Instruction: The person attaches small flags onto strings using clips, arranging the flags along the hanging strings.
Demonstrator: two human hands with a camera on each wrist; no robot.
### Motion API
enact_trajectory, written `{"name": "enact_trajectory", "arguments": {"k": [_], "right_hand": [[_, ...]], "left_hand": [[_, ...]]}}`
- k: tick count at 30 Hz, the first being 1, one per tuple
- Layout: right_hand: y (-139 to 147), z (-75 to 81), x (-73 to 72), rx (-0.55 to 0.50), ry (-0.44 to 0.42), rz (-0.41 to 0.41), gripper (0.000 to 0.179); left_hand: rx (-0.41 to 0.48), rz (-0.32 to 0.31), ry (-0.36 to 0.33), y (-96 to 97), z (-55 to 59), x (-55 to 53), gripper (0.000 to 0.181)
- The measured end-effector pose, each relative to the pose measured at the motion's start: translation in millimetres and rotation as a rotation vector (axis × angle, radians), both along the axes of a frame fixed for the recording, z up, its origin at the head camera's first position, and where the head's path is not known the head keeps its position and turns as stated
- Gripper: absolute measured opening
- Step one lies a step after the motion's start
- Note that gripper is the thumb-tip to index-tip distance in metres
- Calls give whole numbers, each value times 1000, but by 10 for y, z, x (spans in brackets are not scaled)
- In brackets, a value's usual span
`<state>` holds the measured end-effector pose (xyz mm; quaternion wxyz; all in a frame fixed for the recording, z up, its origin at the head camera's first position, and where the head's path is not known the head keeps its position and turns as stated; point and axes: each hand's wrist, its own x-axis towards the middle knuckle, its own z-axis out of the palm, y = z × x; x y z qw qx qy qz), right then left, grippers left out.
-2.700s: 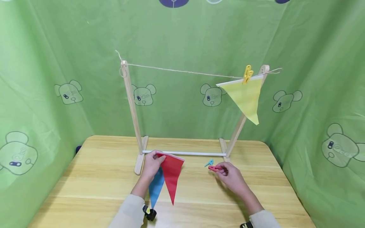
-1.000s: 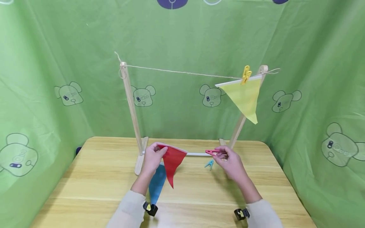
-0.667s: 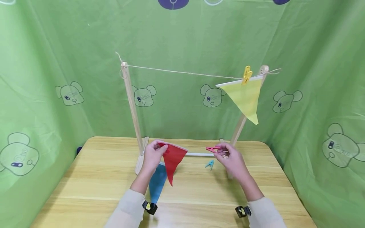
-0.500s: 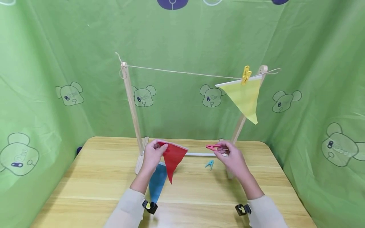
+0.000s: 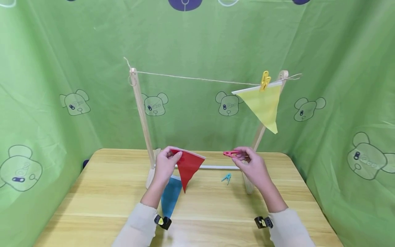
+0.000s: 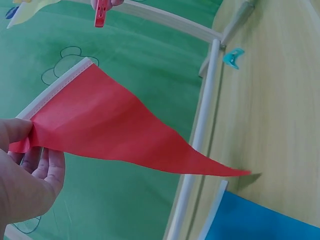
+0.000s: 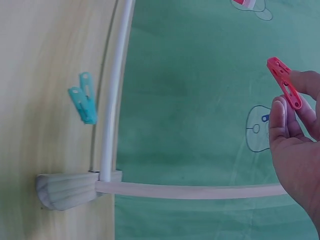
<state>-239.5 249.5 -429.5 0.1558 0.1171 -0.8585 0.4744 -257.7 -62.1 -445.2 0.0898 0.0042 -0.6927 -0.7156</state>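
Observation:
My left hand pinches the upper left corner of a red triangular pennant, whose white-banded edge is uppermost and whose point hangs down. In the left wrist view the pennant spreads out from between thumb and fingers. Across from it, my right hand pinches a red clothespin between thumb and fingers, its nose pointing left toward the pennant but apart from it. The right wrist view shows the same clothespin up close. A blue pennant lies on the table, partly hidden behind my left forearm.
A string runs between two wooden posts. Near the right post a yellow clothespin holds a yellow pennant on it. A white bar joins the post feet. A teal clothespin lies on the wooden table.
Both hands have risen and moved toward the back, carrying the red pennant and the red clothespin up off the table. The blue pennant and teal clothespin stay where they were.

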Motion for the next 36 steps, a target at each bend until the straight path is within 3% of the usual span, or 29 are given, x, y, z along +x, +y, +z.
{"name": "enact_trajectory", "arguments": {"k": [11,19,36], "right_hand": [[-39,139,1,-36,42,3,33],[-63,217,-51,1,85,1,32],[-132,532,-104,43,193,47,37]], "left_hand": [[11,-10,22,11,148,24,19],[61,-20,25,38,254,0,16],[116,-36,77,97,489,-49,16]]}}
